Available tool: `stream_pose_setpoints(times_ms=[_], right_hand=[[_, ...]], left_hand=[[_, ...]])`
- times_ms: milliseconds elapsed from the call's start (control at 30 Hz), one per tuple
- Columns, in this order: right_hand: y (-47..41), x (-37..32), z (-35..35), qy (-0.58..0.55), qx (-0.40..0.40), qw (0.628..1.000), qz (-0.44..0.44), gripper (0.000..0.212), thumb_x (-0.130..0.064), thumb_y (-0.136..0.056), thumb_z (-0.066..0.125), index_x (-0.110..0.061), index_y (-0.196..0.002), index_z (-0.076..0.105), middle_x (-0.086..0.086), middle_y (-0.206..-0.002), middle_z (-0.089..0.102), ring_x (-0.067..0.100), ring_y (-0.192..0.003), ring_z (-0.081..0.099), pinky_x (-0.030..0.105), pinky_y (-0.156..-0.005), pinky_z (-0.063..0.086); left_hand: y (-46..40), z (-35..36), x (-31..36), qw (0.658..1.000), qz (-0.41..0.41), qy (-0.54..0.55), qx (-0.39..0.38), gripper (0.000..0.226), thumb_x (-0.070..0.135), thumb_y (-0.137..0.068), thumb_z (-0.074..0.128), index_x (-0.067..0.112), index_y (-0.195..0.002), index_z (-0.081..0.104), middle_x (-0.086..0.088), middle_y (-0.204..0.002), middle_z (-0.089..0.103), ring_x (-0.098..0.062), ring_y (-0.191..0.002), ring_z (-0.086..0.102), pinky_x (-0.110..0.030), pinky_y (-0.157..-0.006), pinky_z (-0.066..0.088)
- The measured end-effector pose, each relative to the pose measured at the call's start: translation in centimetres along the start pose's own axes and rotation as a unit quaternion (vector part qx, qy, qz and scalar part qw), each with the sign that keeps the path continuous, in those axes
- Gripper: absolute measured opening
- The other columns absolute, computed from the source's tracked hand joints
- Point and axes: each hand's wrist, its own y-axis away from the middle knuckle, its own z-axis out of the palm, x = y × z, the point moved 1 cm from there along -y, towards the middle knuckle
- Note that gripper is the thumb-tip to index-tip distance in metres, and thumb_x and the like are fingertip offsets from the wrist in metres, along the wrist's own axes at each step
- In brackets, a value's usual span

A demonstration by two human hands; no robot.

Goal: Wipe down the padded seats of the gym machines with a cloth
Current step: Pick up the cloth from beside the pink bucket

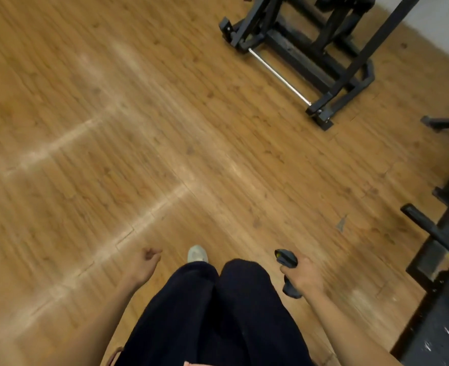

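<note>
Dark grey cloth (pixel 288 270) is bunched in our right hand (pixel 303 273), the fingers curled round it so that one end pokes out ahead of the knuckles and the other hangs below the palm. We judge the step in hand to be the walk to a machine: we stand on the wooden floor (pixel 138 128) with one pale shoe (pixel 197 254) forward, and no padded seat shows anywhere in view. To do this well, we would keep the cloth gathered so it does not trail on the floor, and lift our gaze to find the pad before reaching. The black steel frame (pixel 305 54) ahead on the right, with its chrome bar (pixel 278 75), is well apart from us; a second dark frame (pixel 439 233) stands near our right side, so we should mind its low rails. Our left hand (pixel 145 262) hangs low beside the dark trousers (pixel 212 313), fingers loosely curled, holding nothing. Both arms reach down and slightly outward.
</note>
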Motion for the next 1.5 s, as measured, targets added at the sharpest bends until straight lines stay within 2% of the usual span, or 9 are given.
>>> stream_pose_setpoints(times_ms=[67,367,467,633,800,933,1067,1167,1500], right_hand=[[-0.8,-1.8,-0.7,-0.021,0.000,0.999,0.029,0.044,-0.019,-0.091,0.065,-0.014,-0.133,0.054,0.010,-0.117,0.066,0.026,-0.104,0.062,0.026,-0.070,0.040],[-11.4,-10.1,-6.4,-0.078,-0.003,0.991,0.111,0.043,-0.019,-0.086,0.070,-0.015,-0.127,0.058,0.007,-0.110,0.066,0.024,-0.097,0.060,0.030,-0.076,0.043],[-18.0,-13.9,-10.8,-0.091,0.001,0.990,0.104,0.042,-0.018,-0.086,0.070,-0.013,-0.126,0.058,0.010,-0.113,0.067,0.027,-0.101,0.062,0.035,-0.084,0.050],[-27.0,-22.6,-20.2,-0.079,0.024,0.995,0.049,0.038,-0.022,-0.094,0.064,-0.015,-0.130,0.056,0.010,-0.117,0.067,0.026,-0.101,0.064,0.030,-0.069,0.046],[-35.2,-30.8,-28.1,-0.082,0.055,0.995,0.006,0.045,-0.025,-0.092,0.065,-0.019,-0.135,0.053,0.008,-0.121,0.066,0.025,-0.104,0.062,0.027,-0.070,0.043],[-40.7,-35.3,-31.7,-0.095,0.074,0.993,0.018,0.046,-0.025,-0.091,0.067,-0.018,-0.134,0.053,0.010,-0.120,0.064,0.027,-0.103,0.062,0.031,-0.075,0.049],[-45.0,-37.5,-33.3,-0.123,0.078,0.987,0.068,0.046,-0.025,-0.092,0.067,-0.016,-0.134,0.052,0.009,-0.121,0.064,0.026,-0.106,0.062,0.028,-0.075,0.047],[-46.8,-38.0,-34.1,-0.159,0.088,0.976,0.117,0.046,-0.024,-0.090,0.069,-0.016,-0.133,0.055,0.009,-0.119,0.066,0.027,-0.106,0.061,0.031,-0.079,0.047],[-53.1,-36.9,-39.7,-0.226,0.048,0.946,0.226,0.041,-0.023,-0.090,0.069,-0.018,-0.128,0.056,-0.001,-0.094,0.060,0.020,-0.083,0.058,0.032,-0.068,0.048]], left_hand=[[-3.5,-2.7,5.3,0.999,0.031,-0.011,0.004,0.023,0.013,-0.102,0.052,0.005,-0.120,0.064,-0.002,-0.118,0.060,-0.020,-0.116,0.055,-0.026,-0.094,0.039],[-18.2,-8.7,20.8,0.996,0.063,-0.057,-0.033,0.013,0.014,-0.101,0.055,0.015,-0.109,0.065,-0.009,-0.118,0.065,-0.027,-0.117,0.060,-0.036,-0.099,0.046],[-21.6,-9.8,24.0,0.997,0.025,-0.064,-0.019,0.018,0.011,-0.100,0.055,0.009,-0.113,0.067,-0.011,-0.119,0.067,-0.027,-0.112,0.061,-0.035,-0.095,0.047],[-26.4,-11.7,29.8,0.996,0.003,-0.085,-0.020,0.017,0.011,-0.099,0.056,0.010,-0.110,0.070,-0.010,-0.118,0.069,-0.028,-0.110,0.063,-0.043,-0.101,0.049],[-31.7,-13.5,39.1,0.996,0.013,-0.086,-0.035,0.015,0.009,-0.099,0.055,0.014,-0.106,0.068,-0.008,-0.112,0.068,-0.028,-0.110,0.062,-0.042,-0.100,0.048],[-38.3,-14.7,48.1,0.991,0.036,-0.114,-0.055,0.013,0.004,-0.099,0.054,0.008,-0.104,0.065,-0.010,-0.110,0.066,-0.031,-0.112,0.061,-0.033,-0.093,0.046],[-45.2,-15.9,59.3,0.979,0.082,-0.167,-0.078,0.021,0.001,-0.100,0.050,-0.003,-0.116,0.064,-0.012,-0.114,0.062,-0.023,-0.109,0.057,-0.022,-0.086,0.037],[-49.5,-16.3,68.6,0.967,0.126,-0.201,-0.092,0.024,0.006,-0.100,0.052,-0.001,-0.120,0.064,-0.011,-0.121,0.064,-0.026,-0.117,0.058,-0.025,-0.092,0.040],[-58.3,-10.5,90.9,0.932,0.213,-0.257,-0.140,0.018,0.010,-0.099,0.054,0.008,-0.109,0.069,-0.005,-0.112,0.067,-0.021,-0.108,0.060,-0.026,-0.090,0.043]])
